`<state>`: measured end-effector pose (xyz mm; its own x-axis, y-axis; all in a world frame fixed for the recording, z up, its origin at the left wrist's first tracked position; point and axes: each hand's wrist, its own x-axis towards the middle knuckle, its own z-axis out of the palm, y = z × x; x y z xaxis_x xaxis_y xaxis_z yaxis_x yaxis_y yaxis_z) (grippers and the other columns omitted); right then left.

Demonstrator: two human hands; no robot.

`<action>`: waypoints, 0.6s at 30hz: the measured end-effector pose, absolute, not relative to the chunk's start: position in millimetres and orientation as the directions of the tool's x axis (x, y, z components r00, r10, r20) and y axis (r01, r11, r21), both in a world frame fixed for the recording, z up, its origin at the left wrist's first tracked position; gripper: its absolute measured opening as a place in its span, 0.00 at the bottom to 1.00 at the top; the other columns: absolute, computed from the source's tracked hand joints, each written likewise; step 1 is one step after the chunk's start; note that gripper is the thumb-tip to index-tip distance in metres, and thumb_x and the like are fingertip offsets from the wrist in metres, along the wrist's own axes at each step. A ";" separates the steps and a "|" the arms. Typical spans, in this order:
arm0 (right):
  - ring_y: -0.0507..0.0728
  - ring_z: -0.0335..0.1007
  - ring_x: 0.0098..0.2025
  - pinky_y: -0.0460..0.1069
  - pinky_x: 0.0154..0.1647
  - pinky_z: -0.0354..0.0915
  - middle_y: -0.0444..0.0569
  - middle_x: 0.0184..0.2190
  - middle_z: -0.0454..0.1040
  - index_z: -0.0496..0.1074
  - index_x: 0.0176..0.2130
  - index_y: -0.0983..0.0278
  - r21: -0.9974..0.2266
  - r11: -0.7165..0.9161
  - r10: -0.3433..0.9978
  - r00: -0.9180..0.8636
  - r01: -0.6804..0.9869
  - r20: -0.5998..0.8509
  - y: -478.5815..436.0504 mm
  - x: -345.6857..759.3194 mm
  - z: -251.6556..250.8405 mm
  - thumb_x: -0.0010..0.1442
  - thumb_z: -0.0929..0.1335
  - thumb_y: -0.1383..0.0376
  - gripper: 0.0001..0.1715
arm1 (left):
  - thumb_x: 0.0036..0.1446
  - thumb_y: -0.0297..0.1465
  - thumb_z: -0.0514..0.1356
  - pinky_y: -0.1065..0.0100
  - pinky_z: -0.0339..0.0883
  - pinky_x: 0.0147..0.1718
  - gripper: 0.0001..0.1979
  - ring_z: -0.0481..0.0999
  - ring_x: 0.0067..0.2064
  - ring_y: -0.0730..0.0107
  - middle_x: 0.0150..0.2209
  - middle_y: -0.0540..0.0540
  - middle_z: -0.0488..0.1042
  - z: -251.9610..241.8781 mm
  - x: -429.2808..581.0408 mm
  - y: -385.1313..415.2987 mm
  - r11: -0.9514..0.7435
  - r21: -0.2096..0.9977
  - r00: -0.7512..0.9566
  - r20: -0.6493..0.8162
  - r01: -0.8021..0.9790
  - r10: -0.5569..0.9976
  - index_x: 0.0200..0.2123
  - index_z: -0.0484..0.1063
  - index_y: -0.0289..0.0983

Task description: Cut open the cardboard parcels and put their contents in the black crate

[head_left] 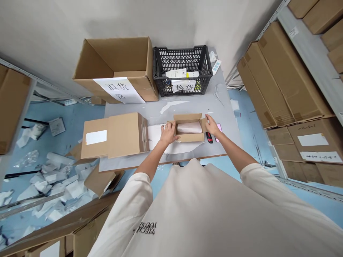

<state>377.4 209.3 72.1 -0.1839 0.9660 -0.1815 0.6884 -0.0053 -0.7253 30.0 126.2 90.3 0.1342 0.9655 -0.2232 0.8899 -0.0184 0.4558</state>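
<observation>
A small open cardboard box lies on the table in front of me, its flaps raised. Inside it is a pale pink wrapped item. My left hand is at the box's left end, fingers bent over the flap there. At the opposite end my right hand has its thumb and fingers on the right flap. A red and black tool rests just right of the box, and a phone-like pink object lies partly beneath my right wrist. White paper shows under the box.
Stacked flat cartons lie left on the table. Behind stand a large open carton and a black crate holding papers. Box-filled shelves stand right. Crumpled white paper covers the floor at left.
</observation>
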 end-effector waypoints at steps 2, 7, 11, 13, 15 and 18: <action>0.73 0.66 0.74 0.71 0.77 0.64 0.64 0.78 0.65 0.61 0.80 0.64 -0.691 -0.032 0.975 -0.129 0.722 -0.181 204.2 389.0 69.0 0.64 0.66 0.61 0.49 | 0.58 0.49 0.77 0.36 0.49 0.77 0.64 0.61 0.78 0.24 0.82 0.25 0.55 95.7 29.7 137.4 -0.092 0.389 0.210 -0.272 0.917 0.939 0.86 0.47 0.39; 0.75 0.67 0.70 0.71 0.72 0.66 0.67 0.72 0.70 0.66 0.76 0.66 -0.534 -0.037 0.977 -0.083 0.845 -0.199 192.7 401.3 68.4 0.67 0.66 0.61 0.42 | 0.55 0.50 0.77 0.42 0.56 0.74 0.72 0.56 0.80 0.27 0.88 0.39 0.37 104.5 27.2 162.9 -0.138 0.320 0.276 -0.437 0.937 0.856 0.87 0.32 0.48; 0.77 0.65 0.66 0.71 0.68 0.62 0.67 0.65 0.74 0.77 0.67 0.64 -0.349 0.194 0.971 -0.231 0.917 -0.068 194.2 381.7 91.2 0.67 0.67 0.68 0.32 | 0.52 0.52 0.79 0.42 0.57 0.73 0.76 0.55 0.81 0.27 0.88 0.38 0.39 99.0 25.6 171.5 -0.090 0.347 0.258 -0.477 0.934 0.840 0.87 0.31 0.48; 0.76 0.66 0.65 0.69 0.68 0.61 0.67 0.63 0.76 0.80 0.63 0.65 -0.275 0.374 0.915 -0.401 0.886 -0.048 200.6 358.0 105.3 0.69 0.66 0.71 0.27 | 0.51 0.52 0.79 0.42 0.56 0.73 0.76 0.55 0.81 0.27 0.88 0.37 0.40 95.0 25.4 170.9 -0.081 0.367 0.259 -0.467 0.927 0.845 0.87 0.33 0.48; 0.72 0.70 0.64 0.65 0.67 0.63 0.65 0.61 0.79 0.80 0.63 0.65 -0.262 0.533 0.805 -0.577 0.805 -0.136 209.5 327.0 114.6 0.72 0.64 0.71 0.26 | 0.51 0.52 0.79 0.42 0.57 0.73 0.76 0.56 0.80 0.27 0.88 0.38 0.41 92.1 25.4 168.4 -0.078 0.390 0.265 -0.453 0.918 0.851 0.87 0.34 0.48; 0.69 0.77 0.59 0.58 0.60 0.70 0.65 0.61 0.80 0.81 0.62 0.67 -0.263 0.641 0.632 -0.690 0.721 -0.352 222.1 279.3 113.4 0.74 0.66 0.68 0.22 | 0.51 0.52 0.80 0.41 0.55 0.74 0.74 0.55 0.80 0.26 0.88 0.38 0.42 90.4 25.6 163.9 -0.072 0.418 0.271 -0.438 0.906 0.857 0.87 0.36 0.49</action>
